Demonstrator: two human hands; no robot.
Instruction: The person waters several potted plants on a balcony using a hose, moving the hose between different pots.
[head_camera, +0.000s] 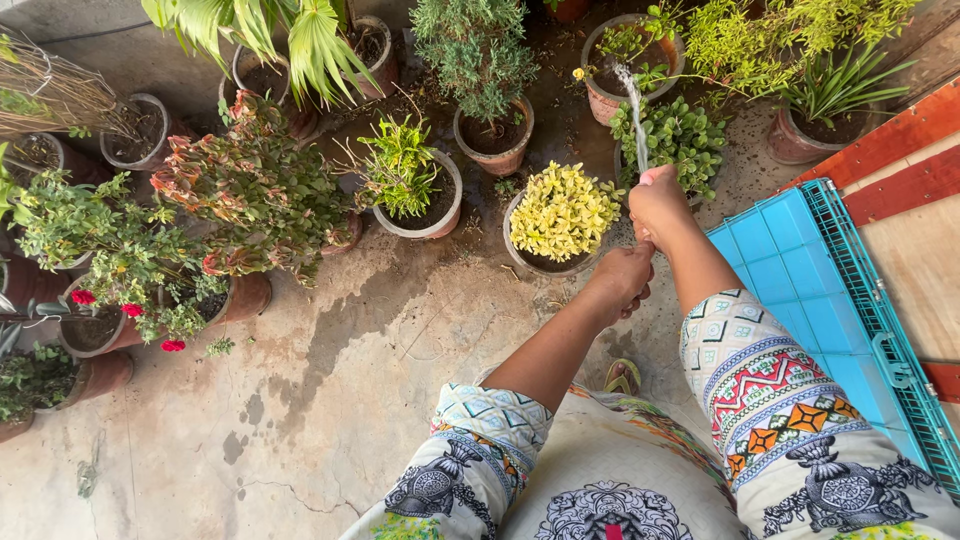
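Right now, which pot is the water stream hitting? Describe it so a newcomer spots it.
Start at the blue crate on the right, then follow the right hand up along the water stream. It lands in a reddish clay pot in the back row. Unlike the yellow-leaved plant nearer, it holds sparse green stems.

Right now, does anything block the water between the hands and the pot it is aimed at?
Nothing visible does. The water leaves the right hand and arcs freely over the dark green plant toward the far clay pot. The left hand sits behind, nearer the body.
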